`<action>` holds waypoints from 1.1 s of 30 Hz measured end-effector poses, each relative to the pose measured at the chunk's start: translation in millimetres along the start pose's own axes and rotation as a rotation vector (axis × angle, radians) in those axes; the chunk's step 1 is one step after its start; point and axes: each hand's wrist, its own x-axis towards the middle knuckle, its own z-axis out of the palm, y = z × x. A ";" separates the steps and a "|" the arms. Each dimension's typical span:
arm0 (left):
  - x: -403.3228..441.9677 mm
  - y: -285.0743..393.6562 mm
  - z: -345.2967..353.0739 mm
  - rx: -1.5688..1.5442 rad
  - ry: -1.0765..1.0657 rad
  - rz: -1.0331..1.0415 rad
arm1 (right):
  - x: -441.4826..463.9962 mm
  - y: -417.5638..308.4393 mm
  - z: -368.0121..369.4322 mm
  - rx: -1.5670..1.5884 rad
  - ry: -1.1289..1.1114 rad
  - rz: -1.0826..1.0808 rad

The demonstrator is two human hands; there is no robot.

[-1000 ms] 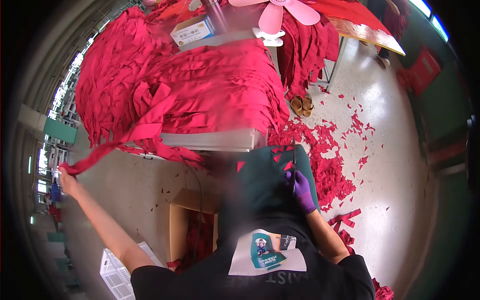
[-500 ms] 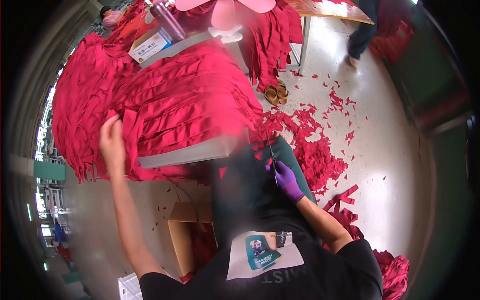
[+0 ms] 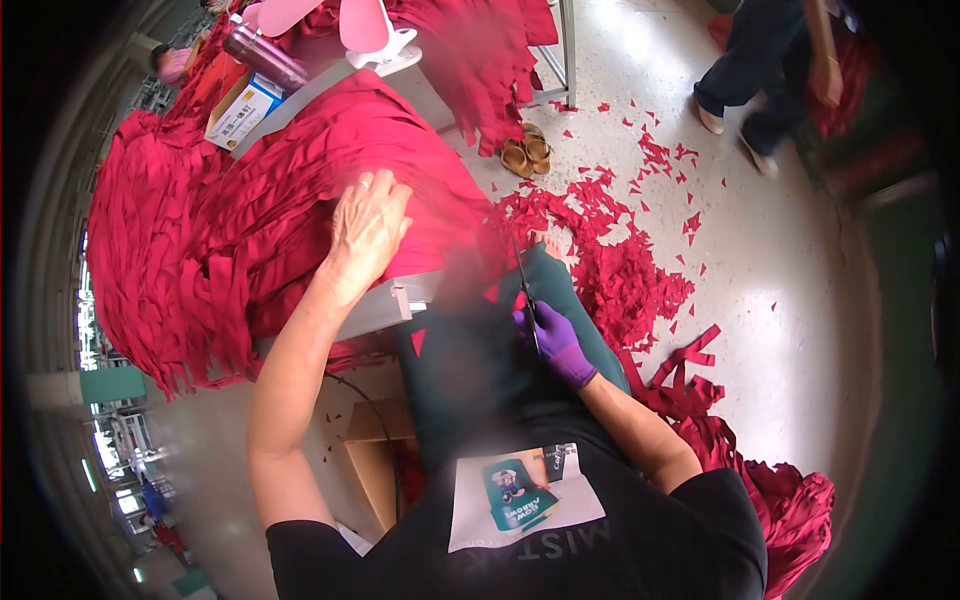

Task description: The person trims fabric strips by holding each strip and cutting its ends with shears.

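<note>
My bare left hand (image 3: 370, 225) rests on the near right part of a big heap of red fabric strips (image 3: 270, 215), its fingers bent and close together on the cloth. Its fingertips are partly hidden, but they appear closed on the strips. Over my right thigh, my right hand (image 3: 560, 345), in a purple glove, is closed around dark scissors (image 3: 527, 290). Their blades point forward, toward the floor scraps. Small red triangular scraps (image 3: 418, 342) lie on my dark trousers.
A purple bottle (image 3: 265, 55), a small box (image 3: 243, 115) and a pink fan (image 3: 365, 25) stand behind the heap. Red scraps (image 3: 625, 285) and brown shoes (image 3: 527, 152) lie on the floor. An open carton (image 3: 370, 465) is below. Another person (image 3: 755, 65) is at the upper right.
My left hand has moved right from the heap's left side onto its near right part, and the strips there have shifted. My right hand still holds the scissors. The other person has come further into view.
</note>
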 end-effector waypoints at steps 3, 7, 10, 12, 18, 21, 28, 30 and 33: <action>6.1 1.6 0.0 0.085 -0.072 0.020 | 1.0 0.2 0.3 0.042 -0.010 0.015; 13.6 9.5 3.3 0.207 -0.166 0.057 | 0.8 -2.9 -0.7 0.088 -0.014 0.038; 14.5 7.0 9.4 0.254 -0.170 0.083 | -0.7 -5.6 -2.7 0.054 -0.004 0.022; 16.9 7.2 12.4 0.290 -0.201 0.089 | -1.0 -5.1 -3.0 0.060 -0.009 0.038; 21.6 21.9 27.6 0.479 -0.166 0.045 | 2.4 1.7 -0.1 0.083 -0.015 0.026; 27.1 21.9 37.9 0.512 -0.191 0.056 | 3.4 4.0 1.0 0.140 -0.035 0.063; 27.6 13.0 7.3 -0.119 -0.033 -0.092 | 1.8 -3.1 0.0 0.275 -0.038 0.105; 28.5 1.2 -9.6 -0.532 -0.087 -0.251 | 4.4 3.3 1.3 0.228 -0.040 0.063; 26.2 -22.9 -17.3 -0.988 -0.162 -0.425 | 4.7 6.7 0.7 0.172 -0.043 0.039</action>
